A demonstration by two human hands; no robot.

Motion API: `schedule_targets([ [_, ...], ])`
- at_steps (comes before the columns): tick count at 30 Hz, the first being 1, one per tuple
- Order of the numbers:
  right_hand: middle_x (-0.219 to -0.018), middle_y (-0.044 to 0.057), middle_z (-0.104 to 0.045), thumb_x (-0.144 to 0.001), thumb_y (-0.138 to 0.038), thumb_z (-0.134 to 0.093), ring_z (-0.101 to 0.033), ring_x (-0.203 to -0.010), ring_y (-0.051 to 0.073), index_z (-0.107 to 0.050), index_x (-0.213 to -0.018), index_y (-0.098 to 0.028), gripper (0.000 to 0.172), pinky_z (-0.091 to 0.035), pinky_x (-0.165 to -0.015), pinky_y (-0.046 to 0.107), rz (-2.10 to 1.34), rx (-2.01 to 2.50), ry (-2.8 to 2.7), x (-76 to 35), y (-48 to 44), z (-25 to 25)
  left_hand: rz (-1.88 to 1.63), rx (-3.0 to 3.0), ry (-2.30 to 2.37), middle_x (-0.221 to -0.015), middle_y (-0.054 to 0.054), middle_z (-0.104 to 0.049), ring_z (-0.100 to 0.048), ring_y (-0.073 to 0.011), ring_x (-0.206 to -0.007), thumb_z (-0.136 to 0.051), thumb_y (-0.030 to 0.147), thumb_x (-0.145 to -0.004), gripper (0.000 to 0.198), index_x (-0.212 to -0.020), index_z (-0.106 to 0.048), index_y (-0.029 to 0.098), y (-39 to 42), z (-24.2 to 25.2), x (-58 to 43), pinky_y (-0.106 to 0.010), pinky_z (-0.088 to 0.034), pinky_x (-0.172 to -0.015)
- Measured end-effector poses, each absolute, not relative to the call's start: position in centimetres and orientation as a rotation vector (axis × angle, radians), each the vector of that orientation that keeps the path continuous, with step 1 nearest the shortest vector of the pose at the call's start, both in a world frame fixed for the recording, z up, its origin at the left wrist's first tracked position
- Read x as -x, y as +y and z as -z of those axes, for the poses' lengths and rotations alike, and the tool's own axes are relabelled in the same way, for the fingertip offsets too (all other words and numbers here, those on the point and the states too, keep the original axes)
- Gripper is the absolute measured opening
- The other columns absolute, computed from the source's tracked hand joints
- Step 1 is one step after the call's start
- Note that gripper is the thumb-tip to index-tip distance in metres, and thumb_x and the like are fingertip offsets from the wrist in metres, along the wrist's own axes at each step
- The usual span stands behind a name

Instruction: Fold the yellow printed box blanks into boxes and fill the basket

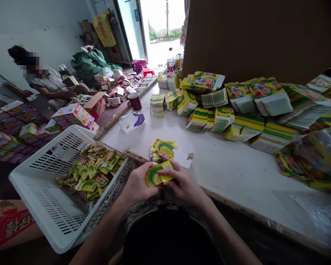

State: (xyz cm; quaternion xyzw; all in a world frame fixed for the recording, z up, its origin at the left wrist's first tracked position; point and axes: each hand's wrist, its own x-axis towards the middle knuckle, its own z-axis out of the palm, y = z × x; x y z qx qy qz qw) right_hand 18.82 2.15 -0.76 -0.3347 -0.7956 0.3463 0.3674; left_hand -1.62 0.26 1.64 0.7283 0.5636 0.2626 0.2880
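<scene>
A small yellow-and-green printed carton (154,176) is held between both hands at the table's front edge. My left hand (136,184) grips its left end, fingers closed round it. On the right end, my right hand (183,182) pinches the carton near a yellow flap with a barcode. Just beyond the hands lies a small pile of flat carton blanks (165,149), yellow printed sides and white flaps showing. To my left stands a white plastic basket (48,197) holding many small yellow packets (95,173).
Stacks of flat cartons (217,119) line the back of the white table (237,165). A maroon mug (134,101) stands by its left edge. A plastic bag (317,158) lies at right. Another person (52,81) sits at the far left among piled boxes (74,114).
</scene>
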Motion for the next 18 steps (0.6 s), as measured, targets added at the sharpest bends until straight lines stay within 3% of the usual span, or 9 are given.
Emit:
schedule_targets([
  [5,-0.132,0.014,-0.054,-0.090,-0.023,-0.060,-0.050,-0.130,0.028,-0.068,-0.105,-0.022,0.017,-0.047,-0.101,0.044,-0.945,0.835,-2.117,-19.3,2.0,0.0,-0.680,-1.926,1.462,-0.097,-0.004,-0.071,-0.068,-0.0222,-0.085,-0.077,0.028,-0.062,0.056,-0.114,-0.058,0.019,0.2,-1.8,1.9,-0.031,-0.054,-0.076],
  [10,-0.145,0.016,-0.041,-0.093,-0.032,-0.055,-0.035,-0.140,0.027,-0.046,-0.129,-0.021,0.039,-0.038,-0.110,0.047,-1.036,0.854,-2.019,-19.0,1.4,0.3,-0.703,-2.017,1.502,-0.103,-0.006,-0.072,-0.068,-0.0250,-0.092,-0.075,0.028,-0.064,0.056,-0.116,-0.057,0.019,0.3,-1.7,1.7,-0.034,-0.054,-0.082],
  [13,-0.148,0.016,-0.039,-0.097,-0.027,-0.044,-0.034,-0.141,0.025,-0.032,-0.139,-0.022,0.044,-0.034,-0.114,0.049,-1.009,0.964,-1.866,-17.6,1.0,1.4,-0.691,-2.054,1.540,-0.106,-0.009,-0.071,-0.068,-0.0268,-0.095,-0.074,0.033,-0.067,0.057,-0.118,-0.055,0.017,0.3,-1.2,1.4,-0.036,-0.055,-0.084],
  [18,-0.151,0.018,-0.038,-0.093,-0.020,-0.046,-0.034,-0.142,0.025,-0.035,-0.140,-0.017,0.048,-0.031,-0.115,0.049,-0.973,0.999,-1.818,-16.0,1.0,1.9,-0.647,-2.095,1.625,-0.110,-0.011,-0.070,-0.068,-0.0285,-0.099,-0.074,0.032,-0.068,0.056,-0.119,-0.054,0.018,0.3,-0.5,1.6,-0.038,-0.055,-0.086],
])
